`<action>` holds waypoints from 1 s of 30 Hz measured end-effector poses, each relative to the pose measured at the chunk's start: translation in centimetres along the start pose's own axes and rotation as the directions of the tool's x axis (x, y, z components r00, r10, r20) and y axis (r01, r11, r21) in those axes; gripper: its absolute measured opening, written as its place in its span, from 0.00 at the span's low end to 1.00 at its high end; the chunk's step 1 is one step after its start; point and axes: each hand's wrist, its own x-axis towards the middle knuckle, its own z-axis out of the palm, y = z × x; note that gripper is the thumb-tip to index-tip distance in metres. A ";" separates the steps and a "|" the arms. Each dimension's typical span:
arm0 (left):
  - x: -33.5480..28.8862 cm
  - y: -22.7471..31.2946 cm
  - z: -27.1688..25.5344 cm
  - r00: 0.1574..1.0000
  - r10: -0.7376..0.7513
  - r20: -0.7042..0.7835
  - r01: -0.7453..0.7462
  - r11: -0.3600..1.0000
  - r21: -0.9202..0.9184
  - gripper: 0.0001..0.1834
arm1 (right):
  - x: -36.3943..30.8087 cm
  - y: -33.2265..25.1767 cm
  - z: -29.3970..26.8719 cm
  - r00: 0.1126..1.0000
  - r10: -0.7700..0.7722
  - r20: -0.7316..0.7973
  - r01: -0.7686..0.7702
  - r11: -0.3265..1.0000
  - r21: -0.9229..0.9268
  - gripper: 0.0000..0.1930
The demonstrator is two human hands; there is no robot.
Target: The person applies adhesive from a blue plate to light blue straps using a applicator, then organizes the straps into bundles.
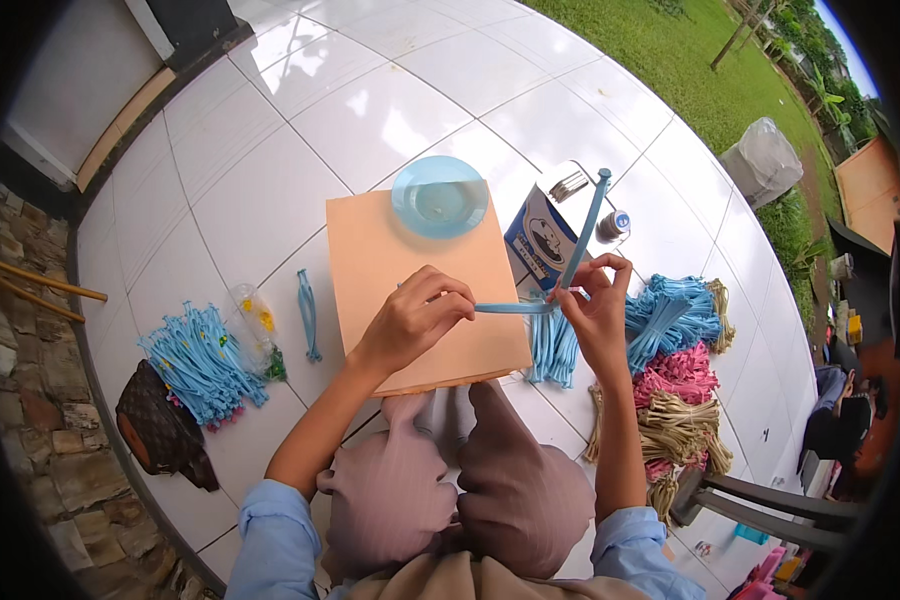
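Observation:
A narrow light blue strap (513, 308) is stretched between my two hands above a peach-coloured board (370, 240). My left hand (420, 312) pinches its left end, fingers closed. My right hand (595, 303) pinches it farther right, where the strap bends; its other part rises up and away to a knobbed end. On the far side of the board rests a clear blue dish (440, 197). Below the strap, next to my right hand, lies a bundle of light blue straps (553, 345). A single folded blue strap (308, 315) lies left of the board.
Blue straps (205, 360), a clear bag (253, 318) and a brown pouch (160, 425) lie at left. Right are blue straps (675, 315), pink (678, 372) and beige bundles (680, 430). Beyond my right hand stand a blue-and-white packet (538, 240) and a thread spool (613, 226).

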 end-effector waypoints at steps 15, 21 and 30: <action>5.0 13.6 -10.7 0.582 0.757 0.298 -0.631 0.189 0.752 0.21 | -0.3 -21.9 8.1 0.933 -0.143 0.332 -0.006 0.913 0.408 0.26; 6.0 13.9 -14.3 0.813 0.582 0.023 -0.413 0.548 0.727 0.12 | -1.6 -17.8 6.7 0.882 -0.209 0.422 -0.008 0.889 0.457 0.25; 2.9 15.4 -11.2 0.918 0.319 -0.235 -0.135 0.810 0.571 0.06 | -6.5 -17.1 7.6 0.907 -0.404 0.121 0.214 0.687 0.695 0.29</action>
